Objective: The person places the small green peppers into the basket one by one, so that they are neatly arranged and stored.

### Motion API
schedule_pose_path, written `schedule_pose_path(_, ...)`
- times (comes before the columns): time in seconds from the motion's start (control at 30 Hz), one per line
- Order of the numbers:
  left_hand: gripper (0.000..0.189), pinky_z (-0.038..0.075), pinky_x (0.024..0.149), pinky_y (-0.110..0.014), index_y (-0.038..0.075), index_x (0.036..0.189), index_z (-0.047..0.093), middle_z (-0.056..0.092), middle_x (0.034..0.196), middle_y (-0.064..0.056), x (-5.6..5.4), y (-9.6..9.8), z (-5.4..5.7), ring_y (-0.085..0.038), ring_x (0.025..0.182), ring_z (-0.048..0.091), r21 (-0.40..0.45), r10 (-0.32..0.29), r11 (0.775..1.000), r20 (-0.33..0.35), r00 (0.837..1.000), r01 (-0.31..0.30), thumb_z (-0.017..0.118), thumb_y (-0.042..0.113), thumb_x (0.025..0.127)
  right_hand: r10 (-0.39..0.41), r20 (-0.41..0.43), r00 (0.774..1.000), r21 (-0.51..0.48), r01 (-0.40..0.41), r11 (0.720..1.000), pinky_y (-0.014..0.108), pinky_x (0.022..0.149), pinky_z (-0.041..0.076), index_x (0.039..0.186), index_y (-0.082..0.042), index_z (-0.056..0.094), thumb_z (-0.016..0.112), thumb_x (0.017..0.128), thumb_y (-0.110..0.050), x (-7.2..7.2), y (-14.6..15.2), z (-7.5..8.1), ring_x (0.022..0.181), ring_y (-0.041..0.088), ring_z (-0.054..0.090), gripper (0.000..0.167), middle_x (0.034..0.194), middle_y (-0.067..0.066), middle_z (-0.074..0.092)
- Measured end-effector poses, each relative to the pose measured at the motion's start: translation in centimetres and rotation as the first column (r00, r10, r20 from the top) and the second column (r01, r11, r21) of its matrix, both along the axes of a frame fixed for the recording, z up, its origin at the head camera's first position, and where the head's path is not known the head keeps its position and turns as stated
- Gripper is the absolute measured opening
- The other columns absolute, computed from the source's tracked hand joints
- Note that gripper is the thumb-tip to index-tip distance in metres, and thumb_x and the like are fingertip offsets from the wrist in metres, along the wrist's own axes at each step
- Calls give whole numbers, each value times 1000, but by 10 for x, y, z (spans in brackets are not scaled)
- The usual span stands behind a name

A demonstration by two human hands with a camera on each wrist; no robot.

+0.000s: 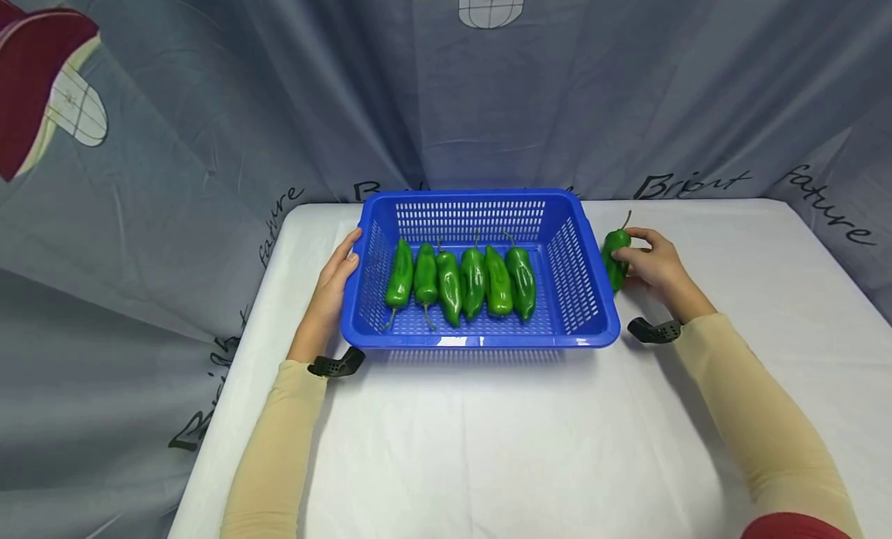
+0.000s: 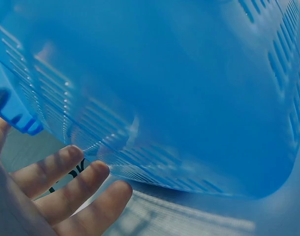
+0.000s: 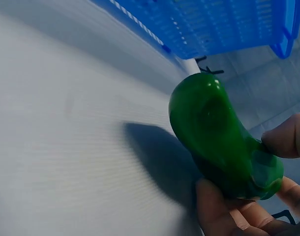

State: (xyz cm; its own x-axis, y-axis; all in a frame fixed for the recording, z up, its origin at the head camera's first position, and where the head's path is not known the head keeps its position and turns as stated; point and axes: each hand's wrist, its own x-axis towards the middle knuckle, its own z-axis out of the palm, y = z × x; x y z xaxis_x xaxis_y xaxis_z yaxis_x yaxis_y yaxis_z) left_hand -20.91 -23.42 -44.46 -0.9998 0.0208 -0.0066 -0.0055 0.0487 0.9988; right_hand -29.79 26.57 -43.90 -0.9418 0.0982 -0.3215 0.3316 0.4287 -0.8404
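Note:
A blue plastic basket (image 1: 481, 341) stands on the white table, holding several glossy green peppers (image 1: 449, 287) laid side by side. My left hand (image 1: 327, 291) is at its left side, with fingertips right at the rim. In the left wrist view the fingers (image 2: 98, 204) reach out nearly straight beside the slotted basket wall (image 2: 155, 98). Just outside the basket's right side, my right hand (image 1: 655, 268) pinches another green pepper (image 1: 616, 248) between thumb and fingers, stem pointing away from me. The right wrist view has this pepper (image 3: 214, 132) raised over the table, casting a shadow.
White cloth covers the table (image 1: 474, 438). A grey curtain (image 1: 488, 105) with printed lettering hangs behind it and along the left side. Each wrist wears a black band (image 1: 337, 364).

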Motion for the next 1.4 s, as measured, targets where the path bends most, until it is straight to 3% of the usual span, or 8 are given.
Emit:
schedule_pose_path(0.17,53,20,129,-52,26,163,27,22,172,1,-1,1,1,-24,159,22,1,7,1000,3,1000,-7,32,28,110,36,-30,999,-18,-37,999,22,67,60,161,-6,20,56,101,-20,13,4,-1,78,3,58,72,147,31,41)
schedule_pose_path(0.47,53,20,129,-51,25,163,26,21,172,0,-1,1,1,-24,159,21,17,4,1000,8,1000,-5,31,27,110,51,-33,998,-57,-53,997,23,69,60,160,-4,21,55,100,-17,33,6,-6,75,1,61,71,133,22,47)
schedule_pose_path(0.73,53,22,128,-52,26,163,26,21,172,0,0,1,2,-25,159,22,9,6,1000,16,1000,-7,31,28,110,72,-32,997,-143,-75,987,23,68,61,155,-6,27,58,100,-14,44,8,-4,74,1,64,64,89,-20,61)
schedule_pose_path(0.83,53,22,128,-52,26,163,26,21,172,1,0,2,2,-24,159,22,10,6,1000,15,1000,-6,31,27,110,72,-28,997,-180,-75,981,24,67,61,152,-8,29,58,100,-12,46,8,-1,72,1,65,60,84,-23,62)
schedule_pose_path(1.13,53,22,128,-52,25,163,26,21,172,-1,-1,1,1,-26,158,22,28,-1,1000,11,1000,0,31,27,110,101,-72,992,-151,-111,982,24,66,60,152,-11,29,56,101,-14,47,15,23,74,0,66,58,92,-20,60)
schedule_pose_path(1.4,53,21,129,-51,26,163,26,21,172,0,-1,1,2,-24,158,22,27,-3,1000,15,1000,3,31,27,110,85,-116,990,-299,-117,947,25,63,61,148,-15,32,59,100,-10,46,20,58,75,4,70,55,96,-14,63)
